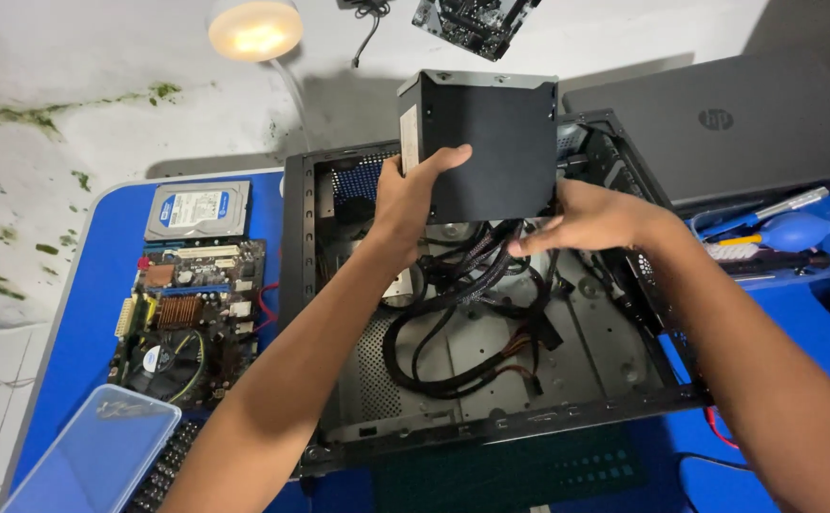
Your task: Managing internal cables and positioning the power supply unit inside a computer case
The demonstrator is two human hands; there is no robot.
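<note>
A black box-shaped power supply (491, 142) is held above the open black computer case (293, 285), which lies on its side. My left hand (413, 195) grips the unit's left edge, thumb across its dark front face. My right hand (591, 220) reaches under its lower right corner, fingers stretched toward the bundle of black cables (462, 304) that hangs from the unit into the case. The cables loop over the case's perforated metal floor.
On the blue table (92, 304) left of the case lie a motherboard (187, 318) with a fan, a hard drive (198, 209) and a clear plastic box (92, 456). A closed grey laptop (719, 123), a blue dust blower (795, 230) and tools sit at right. A lit lamp (255, 28) stands behind.
</note>
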